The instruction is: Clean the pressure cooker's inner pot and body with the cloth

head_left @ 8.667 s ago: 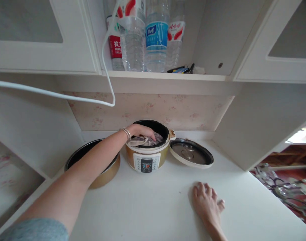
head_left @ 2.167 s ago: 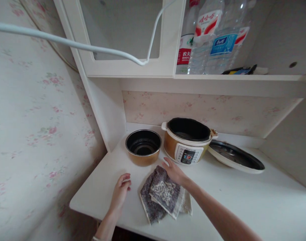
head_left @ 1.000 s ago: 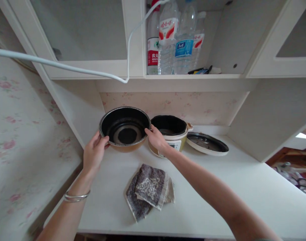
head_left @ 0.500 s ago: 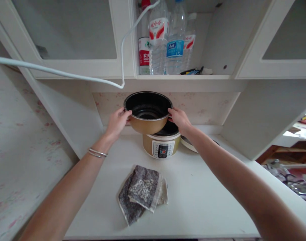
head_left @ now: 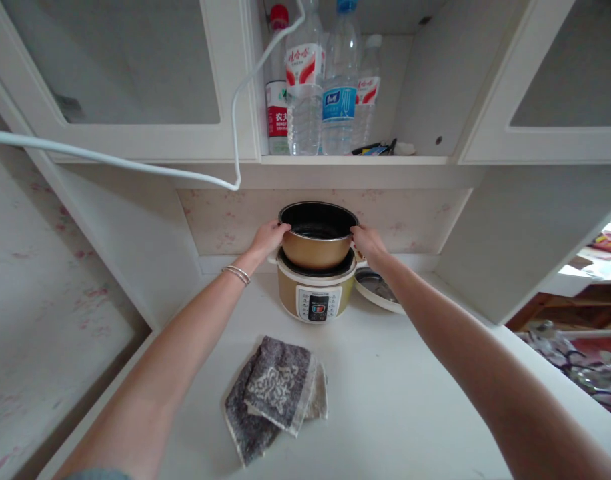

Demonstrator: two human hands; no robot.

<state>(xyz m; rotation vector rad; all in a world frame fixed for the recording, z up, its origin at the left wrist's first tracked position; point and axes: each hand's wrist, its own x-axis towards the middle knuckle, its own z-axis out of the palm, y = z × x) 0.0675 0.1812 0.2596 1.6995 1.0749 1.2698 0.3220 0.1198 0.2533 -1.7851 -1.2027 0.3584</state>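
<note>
A gold inner pot (head_left: 316, 250) with a black inside is held level between my hands. My left hand (head_left: 269, 239) pinches its rim on the left, and my right hand (head_left: 366, 243) grips the rim on the right. Directly beneath it stands the gold and white rice cooker (head_left: 288, 287), its dark opening partly hidden by the pot. The pot's bottom is over or just inside that opening; I cannot tell how deep. Beside the cooker on the right lies a round lid (head_left: 378, 293), partly behind my right forearm.
A folded grey cloth (head_left: 280, 387) lies on the white counter (head_left: 385, 400) in front of the cooker. Several plastic bottles (head_left: 338, 107) stand in the open cupboard above. A white cable (head_left: 150, 168) hangs across the upper left. Clutter (head_left: 575, 360) shows at the far right.
Both hands have brought the inner pot to the right and down, from above the cooker's left side to over its opening. The view has shifted slightly.
</note>
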